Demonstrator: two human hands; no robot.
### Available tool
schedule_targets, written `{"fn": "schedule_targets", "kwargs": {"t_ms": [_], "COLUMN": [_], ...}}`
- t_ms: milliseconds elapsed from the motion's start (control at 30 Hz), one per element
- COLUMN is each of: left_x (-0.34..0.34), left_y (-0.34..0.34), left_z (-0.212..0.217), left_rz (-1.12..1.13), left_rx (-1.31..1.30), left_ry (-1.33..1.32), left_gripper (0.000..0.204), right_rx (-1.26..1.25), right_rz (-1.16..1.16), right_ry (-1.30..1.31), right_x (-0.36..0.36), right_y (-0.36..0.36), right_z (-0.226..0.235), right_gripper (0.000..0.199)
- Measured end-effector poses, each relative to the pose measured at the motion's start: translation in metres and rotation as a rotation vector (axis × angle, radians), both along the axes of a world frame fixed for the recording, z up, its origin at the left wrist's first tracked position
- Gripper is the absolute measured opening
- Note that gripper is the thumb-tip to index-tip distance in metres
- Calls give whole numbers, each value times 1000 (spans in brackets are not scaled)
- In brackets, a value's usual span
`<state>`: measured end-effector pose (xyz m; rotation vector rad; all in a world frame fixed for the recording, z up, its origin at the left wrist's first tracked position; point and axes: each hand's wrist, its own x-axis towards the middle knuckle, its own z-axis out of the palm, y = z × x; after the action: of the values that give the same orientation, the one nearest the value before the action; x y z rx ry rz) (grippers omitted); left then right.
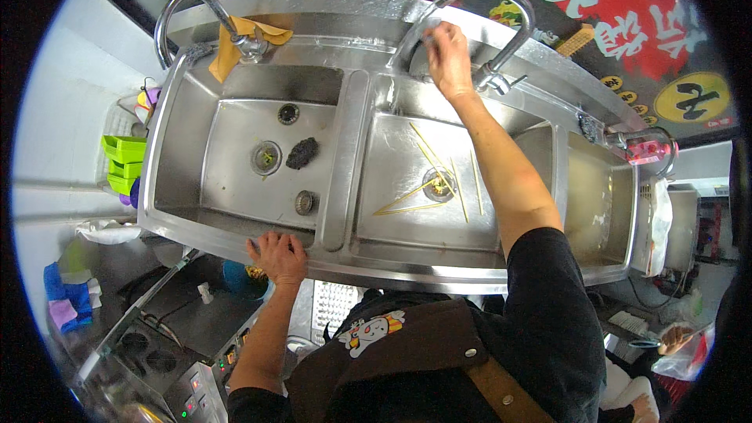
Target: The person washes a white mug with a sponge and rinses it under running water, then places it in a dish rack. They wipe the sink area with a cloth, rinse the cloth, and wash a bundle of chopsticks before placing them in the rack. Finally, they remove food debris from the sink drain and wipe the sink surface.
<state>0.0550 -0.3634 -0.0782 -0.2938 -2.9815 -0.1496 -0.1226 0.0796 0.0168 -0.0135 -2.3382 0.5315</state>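
Right hand [448, 56] curls behind the three-basin silver steel sink [342, 160], perhaps pinching something too blurred to tell. Left hand [280, 260] rests spread on its front rim.

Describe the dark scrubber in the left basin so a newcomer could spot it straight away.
Start at the long steel sink and go to its leftmost basin. On that basin's floor, just right of the round drain, lies the dark scrubber. It is the only rough, irregular black lump there, while the small strainers nearby are neatly round.
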Motion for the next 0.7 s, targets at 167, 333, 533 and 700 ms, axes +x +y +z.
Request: {"fn": "schedule_targets", "kwargs": {"t_ms": [167, 333, 533, 700], "left_x": [-7, -8, -12, -15], "left_y": [1, 1, 7, 6], "left_z": [0, 1, 9, 5], "left_rz": [-37, -34, -18, -43], "left_rx": [17, 35, 69, 91], "left_ry": [19, 9, -43, -14], "left_gripper": [22, 20, 19, 15], "right_rx": [-190, 199, 103, 223], "right_rz": [-116, -68, 143, 225], "right_ry": [-412, -437, -497, -575], "right_x": [-9, -49, -132, -182], "right_y": [0, -57, -147, -210], "right_z": [-110, -120, -125, -110], "right_gripper": [49, 51, 47, 46]}}
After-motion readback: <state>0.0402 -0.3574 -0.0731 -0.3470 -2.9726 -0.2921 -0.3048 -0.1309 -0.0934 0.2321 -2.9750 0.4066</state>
